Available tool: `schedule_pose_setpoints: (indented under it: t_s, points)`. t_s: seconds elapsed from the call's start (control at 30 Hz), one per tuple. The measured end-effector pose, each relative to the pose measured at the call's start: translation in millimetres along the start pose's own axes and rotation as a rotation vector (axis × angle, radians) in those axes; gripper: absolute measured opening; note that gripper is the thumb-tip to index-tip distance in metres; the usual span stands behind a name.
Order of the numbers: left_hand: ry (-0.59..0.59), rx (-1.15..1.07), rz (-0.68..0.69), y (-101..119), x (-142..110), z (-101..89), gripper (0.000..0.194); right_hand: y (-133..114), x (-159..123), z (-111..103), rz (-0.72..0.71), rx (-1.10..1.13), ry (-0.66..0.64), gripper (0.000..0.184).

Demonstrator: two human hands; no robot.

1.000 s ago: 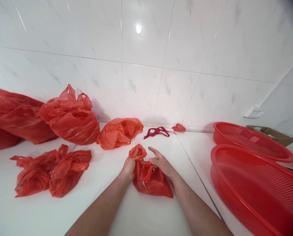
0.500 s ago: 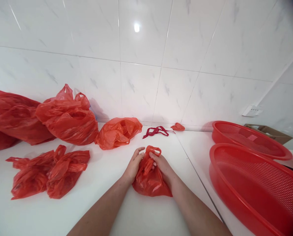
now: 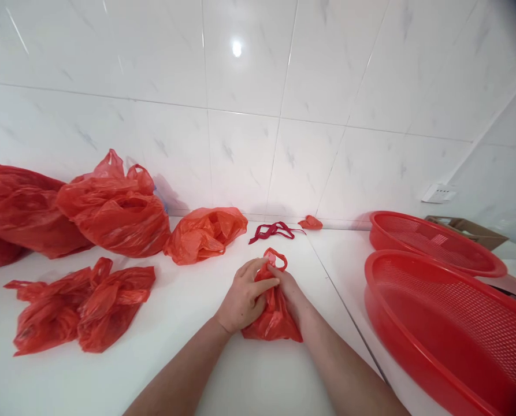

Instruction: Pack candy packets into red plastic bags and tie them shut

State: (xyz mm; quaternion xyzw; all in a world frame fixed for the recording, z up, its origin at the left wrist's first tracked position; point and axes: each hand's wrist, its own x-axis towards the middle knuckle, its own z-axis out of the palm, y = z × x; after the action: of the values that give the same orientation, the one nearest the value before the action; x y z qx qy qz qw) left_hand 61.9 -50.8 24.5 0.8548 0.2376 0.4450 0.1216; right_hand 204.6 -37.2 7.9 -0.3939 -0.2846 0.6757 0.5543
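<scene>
Left hand (image 3: 245,296) and right hand (image 3: 289,289) clench a crumpled red plastic bag (image 3: 274,316) against the white counter (image 3: 223,375), apparently compacting it; right fingers partly hidden.

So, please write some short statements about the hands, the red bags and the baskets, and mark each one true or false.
1. Both hands, left hand and right hand, grip the small crumpled red plastic bag. True.
2. That bag lies inside the near round red plastic mesh basket. False: it lies on the white countertop, left of the basket.
3. The dark red ribbon lies near the tiled wall. True.
4. Only one basket is visible. False: a second red mesh basket lies behind.
</scene>
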Motion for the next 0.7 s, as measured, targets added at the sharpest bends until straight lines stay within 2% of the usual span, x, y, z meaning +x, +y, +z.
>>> schedule_pose_setpoints:
  t_s: [0.07,0.1,0.23,0.33,0.43,0.53,0.67,0.7]
  points:
    - [0.008,-0.091,-0.064,-4,-1,4.1,0.037,0,1,-2,0.024,0.008,0.000,0.027]
    - [0.036,-0.185,-0.143,-5,-2,6.1,0.031,-1,1,-4,0.039,0.006,-0.011,0.027]
    - [0.305,-0.720,-0.621,-11,-5,11.6,0.012,-4,-2,-8,0.059,0.073,-0.209,0.025]
    - [0.431,-1.052,-0.853,-19,-6,12.6,0.016,-6,-5,-11,0.087,0.104,-0.314,0.024]
    - [0.478,-1.167,-0.909,-27,-5,11.6,0.014,-7,-5,-13,0.123,0.098,-0.375,0.040]
    - [0.457,-1.221,-0.923,-30,-3,9.3,0.011,-8,-4,-14,0.010,0.102,-0.394,0.054]
    - [0.380,-1.291,-0.932,-31,-3,5.9,0.018,-10,-5,-15,-0.073,-0.094,-0.340,0.034]
    - [0.367,-1.307,-0.930,-31,-3,5.5,0.019,-10,-5,-15,-0.088,-0.172,-0.326,0.034]
